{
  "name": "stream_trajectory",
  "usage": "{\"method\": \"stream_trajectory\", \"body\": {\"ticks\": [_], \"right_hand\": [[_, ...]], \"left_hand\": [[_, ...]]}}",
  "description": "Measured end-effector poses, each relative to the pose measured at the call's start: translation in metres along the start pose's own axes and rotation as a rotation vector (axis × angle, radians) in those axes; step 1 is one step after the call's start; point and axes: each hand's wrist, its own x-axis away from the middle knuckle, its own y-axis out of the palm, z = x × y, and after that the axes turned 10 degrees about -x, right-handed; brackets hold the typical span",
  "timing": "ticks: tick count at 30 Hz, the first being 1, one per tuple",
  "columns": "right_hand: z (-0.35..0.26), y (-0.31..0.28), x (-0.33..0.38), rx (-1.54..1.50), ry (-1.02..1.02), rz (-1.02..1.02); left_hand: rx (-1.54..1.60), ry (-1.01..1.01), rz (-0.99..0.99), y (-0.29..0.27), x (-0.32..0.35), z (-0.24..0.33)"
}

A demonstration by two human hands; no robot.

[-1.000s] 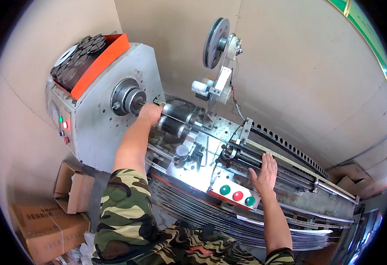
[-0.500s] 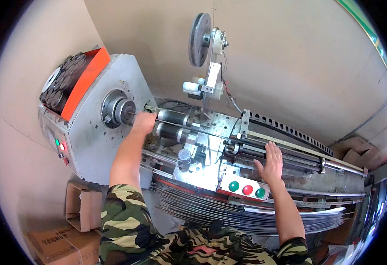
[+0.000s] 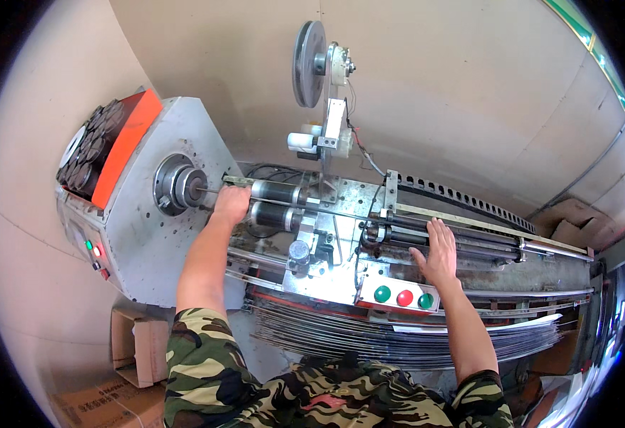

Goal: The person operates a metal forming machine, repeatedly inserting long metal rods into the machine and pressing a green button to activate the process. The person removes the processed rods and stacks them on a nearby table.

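My left hand (image 3: 232, 205) is closed around a thin metal rod (image 3: 341, 214), just right of the round metal chuck (image 3: 190, 187) on a grey machine housing. A short length of the rod shows between the chuck and my fist. Right of that fist are two dark rollers (image 3: 275, 191) with light end bands, mounted on a metal carriage plate (image 3: 359, 196). My right hand (image 3: 439, 255) lies open, fingers stretched and thumb apart, over the dark parallel bars (image 3: 480, 251). Whether its fingertips press on the bars or the rod I cannot tell.
A control box (image 3: 403, 294) with green and red buttons sits before my right forearm. Behind the rollers rises a post with a grey reel (image 3: 308, 64). Many thin rods (image 3: 398, 346) lie along the machine's front. Cardboard boxes (image 3: 141, 349) stand at lower left.
The view has tilted slightly. My left hand sits a little farther right of the chuck, with more rod showing between. My right hand stays open over the bars.
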Motion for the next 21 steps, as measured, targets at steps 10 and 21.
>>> {"method": "stream_trajectory", "body": {"ticks": [10,21], "right_hand": [[-0.007,0.003,-0.002,0.028,0.040,-0.004],[-0.013,0.008,-0.005,0.041,0.072,0.023]], "left_hand": [[0.042,0.039,0.062,0.008,-0.001,-0.002],[0.128,0.071,0.100,0.011,-0.003,-0.005]]}}
